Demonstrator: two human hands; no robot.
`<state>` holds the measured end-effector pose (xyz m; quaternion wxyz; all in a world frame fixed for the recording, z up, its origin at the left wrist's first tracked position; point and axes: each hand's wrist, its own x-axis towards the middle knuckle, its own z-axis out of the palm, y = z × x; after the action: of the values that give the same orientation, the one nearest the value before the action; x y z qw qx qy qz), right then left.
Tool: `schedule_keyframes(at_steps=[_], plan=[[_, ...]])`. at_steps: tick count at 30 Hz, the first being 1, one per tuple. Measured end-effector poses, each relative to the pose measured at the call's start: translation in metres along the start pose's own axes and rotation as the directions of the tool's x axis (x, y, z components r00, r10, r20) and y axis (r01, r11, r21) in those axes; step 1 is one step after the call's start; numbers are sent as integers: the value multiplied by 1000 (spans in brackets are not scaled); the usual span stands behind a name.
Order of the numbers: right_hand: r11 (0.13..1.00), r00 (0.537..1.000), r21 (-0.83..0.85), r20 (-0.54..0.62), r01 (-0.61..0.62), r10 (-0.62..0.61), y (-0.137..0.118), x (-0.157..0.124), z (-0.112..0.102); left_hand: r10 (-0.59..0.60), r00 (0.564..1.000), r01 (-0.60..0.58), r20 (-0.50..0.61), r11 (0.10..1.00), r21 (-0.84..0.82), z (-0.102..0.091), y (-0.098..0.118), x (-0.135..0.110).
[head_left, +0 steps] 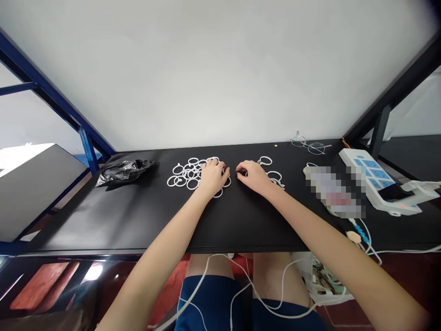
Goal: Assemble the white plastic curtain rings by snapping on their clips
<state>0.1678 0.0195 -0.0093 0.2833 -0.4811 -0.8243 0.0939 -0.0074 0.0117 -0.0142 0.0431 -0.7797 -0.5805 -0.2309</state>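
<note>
Hands: both low over the black table (151,216) at the centre of the frame, backs up, apart from each other.
Left hand (214,177): fingers bent down onto the right side of the bigger pile; the hand hides what is under it, so I cannot tell whether a ring is pinched.
Right hand (254,175): thumb and fingers curled toward each other at the smaller group; a bit of white shows beneath, but whether it is gripped I cannot tell.
Pile (191,174): white rings, left of centre, overlapping, some with a small eyelet on the rim.
Group (275,172): fewer white rings, right of centre, partly behind the right wrist; one lies a little higher in the frame.
Ring handling: probably best taken by the rim, one at a time, since overlapping eyelets look likely to catch; a light left palm should keep the pile from sliding, and a gap between pile and group should stop them mixing.
Bag (126,172): black, crumpled, left of frame.
Glasses (316,148): upper right, near the wall (220,73).
Strip (374,172): white, far right.
Cable (208,262): white, bottom centre, below the table edge.
</note>
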Motion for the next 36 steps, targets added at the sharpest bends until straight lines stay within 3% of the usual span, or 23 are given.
schedule_keyframes(at_steps=[18, 31, 36], plan=[[987, 995, 125, -5, 100, -100, 3, 2, 3, 5, 1000, -5, 23, 1000, -5, -1, 0, 0], [962, 959, 134, -192, 236, -209, -11, 0, -10, 35, 998, -35, -53, 999, -14, -4, 1, -1], [922, 913, 158, -274, 354, -303, -21, -3, -8, 138, 984, -149, -110, 984, -102, -9, 7, -2]])
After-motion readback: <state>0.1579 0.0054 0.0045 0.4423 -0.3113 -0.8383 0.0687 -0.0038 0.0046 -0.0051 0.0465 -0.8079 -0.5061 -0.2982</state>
